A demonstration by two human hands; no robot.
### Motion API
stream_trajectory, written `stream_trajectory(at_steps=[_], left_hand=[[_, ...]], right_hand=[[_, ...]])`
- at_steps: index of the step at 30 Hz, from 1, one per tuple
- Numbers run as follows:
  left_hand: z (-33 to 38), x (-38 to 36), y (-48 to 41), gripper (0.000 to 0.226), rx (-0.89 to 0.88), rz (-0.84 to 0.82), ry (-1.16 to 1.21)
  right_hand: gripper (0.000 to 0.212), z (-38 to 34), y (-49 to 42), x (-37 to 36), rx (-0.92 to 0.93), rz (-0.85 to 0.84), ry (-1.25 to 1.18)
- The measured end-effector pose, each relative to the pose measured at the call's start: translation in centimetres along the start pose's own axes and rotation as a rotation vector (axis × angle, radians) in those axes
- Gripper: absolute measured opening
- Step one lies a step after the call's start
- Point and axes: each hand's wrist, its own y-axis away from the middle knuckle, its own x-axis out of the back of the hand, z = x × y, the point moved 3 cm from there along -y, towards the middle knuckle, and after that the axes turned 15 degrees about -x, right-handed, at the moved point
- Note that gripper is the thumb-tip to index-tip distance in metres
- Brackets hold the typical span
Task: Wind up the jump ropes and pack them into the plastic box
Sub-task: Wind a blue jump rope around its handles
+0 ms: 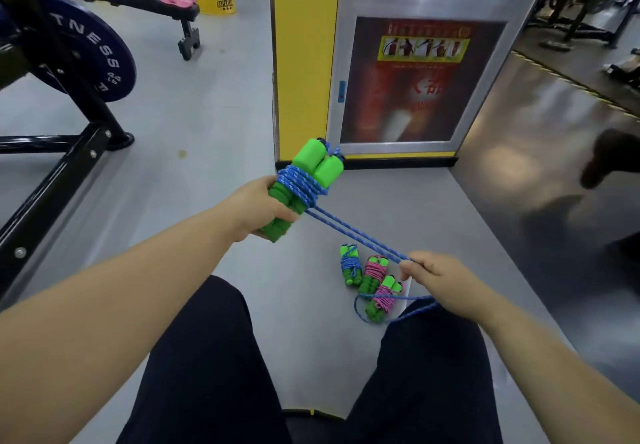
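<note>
Your knees (207, 357) in dark trousers flanked three wound ropes (372, 281) on the floor (207, 132). Your left hand (256, 206) gripped the green handles (313, 163), blue rope (301, 184) coiled round them; your right hand (440, 277) pinched its two taut strands, slack looping underneath.

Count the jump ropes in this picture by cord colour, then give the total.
Blue-cord jump ropes: 2 (one half-wound, one wound on the floor)
Pink-cord jump ropes: 2 (both wound on the floor)
Total: 4
</note>
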Motion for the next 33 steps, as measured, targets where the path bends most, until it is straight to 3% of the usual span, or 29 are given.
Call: stream_trajectory(at_steps=[2, 6, 10, 13, 15, 19, 22, 24, 28, 33], left_hand=[[-0.3, 0.3, -0.4, 0.047, -0.045, 0.052, -0.286], [1.6, -2.5, 0.0, 0.054, -0.217, -0.096, -1.247], [2.3, -7.5, 0.8, 0.042, -0.484, -0.39, -1.581], [2.5, -8.6, 1.8, 0.044, -0.76, -0.483, -1.543], [2.8, -8.0, 2.5, 0.045, -0.843, -0.482, -1.454], [3.3, -6.2, 3.3, 0.054, -0.732, -0.405, -1.263], [3.2, -6.3, 3.6, 0.077, -0.747, -0.475, -1.2], [3.3, -6.1, 3.7, 0.078, -0.798, -0.555, -1.235], [3.8, -5.1, 3.9, 0.059, -0.71, -0.723, -1.207], [5.0, -2.8, 3.5, 0.054, -0.454, -0.794, -0.757]], right_hand=[[0.03, -2.6, 1.5, 1.0, 0.105, -0.017, 0.17], [0.03, -9.1, 3.9, 4.0, 0.271, -0.021, 0.282], [0.026, -12.6, 2.1, 8.0, 0.408, 0.145, 0.204], [0.017, -11.8, -1.3, 9.3, 0.372, 0.149, 0.197], [0.009, -9.8, -3.2, 9.1, 0.29, 0.066, 0.132], [0.01, -5.1, -4.6, 5.4, 0.065, -0.131, -0.106], [0.016, -3.3, -4.8, 2.7, 0.023, -0.213, -0.229], [0.024, -2.5, -4.9, 2.1, 0.023, -0.214, -0.16], [0.013, -0.9, -5.2, 3.8, -0.017, -0.169, 0.099], [0.044, 1.3, -5.5, 4.3, -0.085, -0.128, 0.338]])
